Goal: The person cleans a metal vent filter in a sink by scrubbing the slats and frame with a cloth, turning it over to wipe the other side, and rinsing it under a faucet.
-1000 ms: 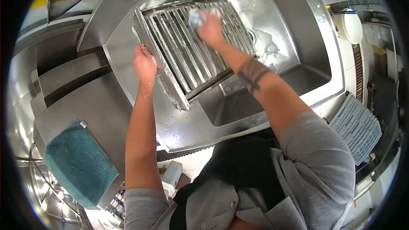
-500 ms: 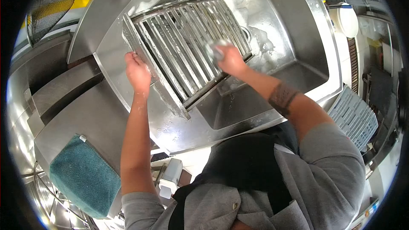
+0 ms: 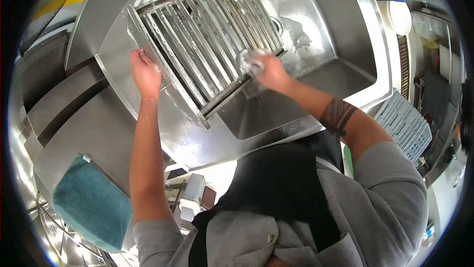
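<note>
Slatted metal rack (image 3: 215, 52) lies in the upper middle of my view, over the sink (image 3: 355, 40), its near-left corner resting toward the flat ledge. Clock readings taken from the rack's centre.

Lie of it: slats run 11 to 5 o'clock, and so does the tall left rail (image 3: 173, 84); the near bar crosses from lower left up toward 2. Longest line I can see is that rail; the wide lens bends things, so I can't tell the true long axis. Slatted face up.

Hands apart. Right hand (image 3: 271, 73), at 4 o'clock, clamped on a silvery scrubber (image 3: 251, 61), blurred, at the slat ends by the near bar. Left hand (image 3: 146, 75), at 8, fingers curled, at the outside of the rail; can't tell whether it grips or only braces.

On working it, my judgement: rub along the slats, 11 to 5, and let the scrubber's edge reach the corners where slats meet bar. Left palm should push back against the rail, or the rack may skate on wet steel. Knuckles clear of the edges.

Further out: suds (image 3: 297, 37) at 3, white tub (image 3: 400, 16) between 2 and 3, grey slotted mat (image 3: 404, 126) at 4, teal cloth (image 3: 91, 207) at 7 on the steel desk (image 3: 94, 128), dark mesh strainer (image 3: 49, 12) between 9 and 10.
</note>
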### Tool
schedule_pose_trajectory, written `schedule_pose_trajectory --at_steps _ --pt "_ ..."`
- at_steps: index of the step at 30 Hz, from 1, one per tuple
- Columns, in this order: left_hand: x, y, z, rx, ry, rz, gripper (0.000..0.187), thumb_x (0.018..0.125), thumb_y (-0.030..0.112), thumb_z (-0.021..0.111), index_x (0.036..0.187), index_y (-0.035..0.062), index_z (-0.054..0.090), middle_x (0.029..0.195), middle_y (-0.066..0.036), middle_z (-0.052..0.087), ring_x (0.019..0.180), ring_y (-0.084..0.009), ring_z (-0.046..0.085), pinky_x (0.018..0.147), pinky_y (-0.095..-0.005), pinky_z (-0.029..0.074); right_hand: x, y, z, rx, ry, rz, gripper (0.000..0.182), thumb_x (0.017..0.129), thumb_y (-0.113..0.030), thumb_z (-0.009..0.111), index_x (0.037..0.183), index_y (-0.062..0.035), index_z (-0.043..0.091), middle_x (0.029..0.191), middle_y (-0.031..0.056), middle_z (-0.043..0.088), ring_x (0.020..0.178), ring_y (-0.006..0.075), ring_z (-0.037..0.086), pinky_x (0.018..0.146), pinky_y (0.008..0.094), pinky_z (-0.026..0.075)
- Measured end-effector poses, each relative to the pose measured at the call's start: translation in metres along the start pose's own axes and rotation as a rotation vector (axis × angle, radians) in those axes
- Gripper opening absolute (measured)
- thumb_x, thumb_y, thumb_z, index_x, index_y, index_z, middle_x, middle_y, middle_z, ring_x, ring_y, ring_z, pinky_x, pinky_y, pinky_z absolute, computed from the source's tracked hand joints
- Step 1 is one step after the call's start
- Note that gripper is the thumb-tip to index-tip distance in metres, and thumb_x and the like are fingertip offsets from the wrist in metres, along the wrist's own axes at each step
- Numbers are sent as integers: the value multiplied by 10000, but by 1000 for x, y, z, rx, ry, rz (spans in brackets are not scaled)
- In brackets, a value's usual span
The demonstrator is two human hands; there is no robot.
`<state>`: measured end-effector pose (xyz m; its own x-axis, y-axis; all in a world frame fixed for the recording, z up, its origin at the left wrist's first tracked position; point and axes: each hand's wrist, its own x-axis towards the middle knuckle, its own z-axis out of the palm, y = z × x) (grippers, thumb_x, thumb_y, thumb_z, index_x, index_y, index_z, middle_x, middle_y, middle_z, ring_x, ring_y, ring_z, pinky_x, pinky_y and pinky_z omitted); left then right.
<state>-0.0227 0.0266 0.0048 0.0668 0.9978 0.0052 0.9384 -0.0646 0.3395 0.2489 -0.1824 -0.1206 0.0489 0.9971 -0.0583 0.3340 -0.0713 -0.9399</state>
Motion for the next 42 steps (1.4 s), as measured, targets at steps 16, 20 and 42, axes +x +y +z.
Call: schedule_pose_trajectory --at_steps 16,20,42 --pt "3 -2 2 -6 34 -9 216 1060 228 477 1151 46 552 939 -266 686 878 -469 661 793 -509 504 98 -8 -41 2 -342 280 337 950 -129 630 1286 -115 649 1112 157 696 990 276 678 919 463 557" --pt "3 -4 3 -21 23 -40 220 1061 234 480 1155 50 556 943 -264 690 883 -465 669 796 -505 509 40 -3 -67 88 -429 312 298 1013 -170 638 1306 -115 664 1172 138 686 825 232 687 853 412 607" --pt "4 1 2 -28 47 -95 217 1045 216 486 1157 55 580 920 -232 706 861 -430 683 795 -473 520 12 34 1 -286 17 53 477 891 2 657 1346 -138 687 1125 156 738 1005 297 689 997 428 590"
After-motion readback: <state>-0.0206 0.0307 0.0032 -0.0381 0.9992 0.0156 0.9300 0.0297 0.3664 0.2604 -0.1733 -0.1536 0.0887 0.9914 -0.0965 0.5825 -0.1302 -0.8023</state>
